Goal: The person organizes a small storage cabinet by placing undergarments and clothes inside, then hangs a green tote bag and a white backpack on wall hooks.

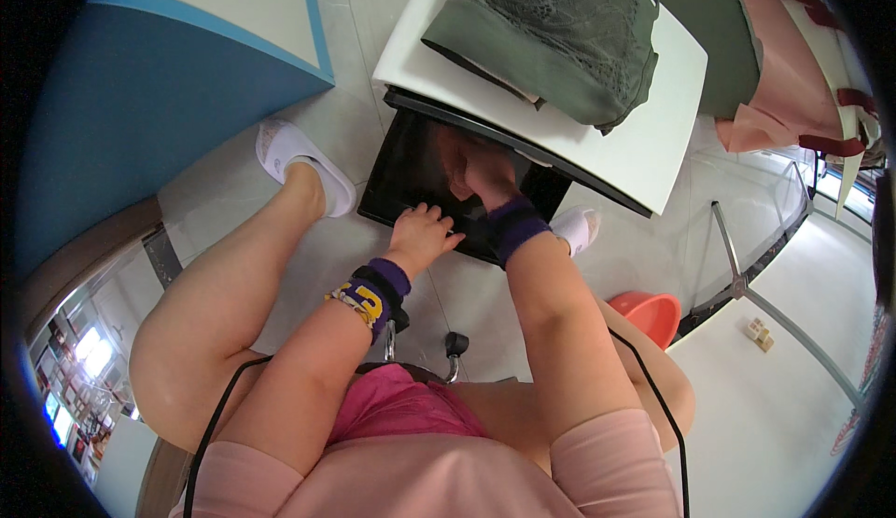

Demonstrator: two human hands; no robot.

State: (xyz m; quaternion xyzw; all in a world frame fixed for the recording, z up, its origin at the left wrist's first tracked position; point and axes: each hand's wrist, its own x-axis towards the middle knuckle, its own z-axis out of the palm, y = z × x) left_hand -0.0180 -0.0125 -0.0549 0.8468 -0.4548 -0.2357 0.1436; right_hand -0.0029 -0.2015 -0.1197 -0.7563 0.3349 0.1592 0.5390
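Observation:
A glossy black panel juts out low from under the white top of a small cabinet or appliance. My left hand lies palm down at the panel's near edge, its fingers slightly apart and touching it. Under the black front edge of the top reaches my right hand, over the panel. Its fingers are blurred and in shadow, so anything in them is hidden. A dark green garment with lace, seemingly a bra, covers much of the white top.
A blue-sided piece of furniture stands at the left. To the right are an orange-red plastic tub, a grey metal stand and a white surface. Chair casters sit below me on the tiled floor.

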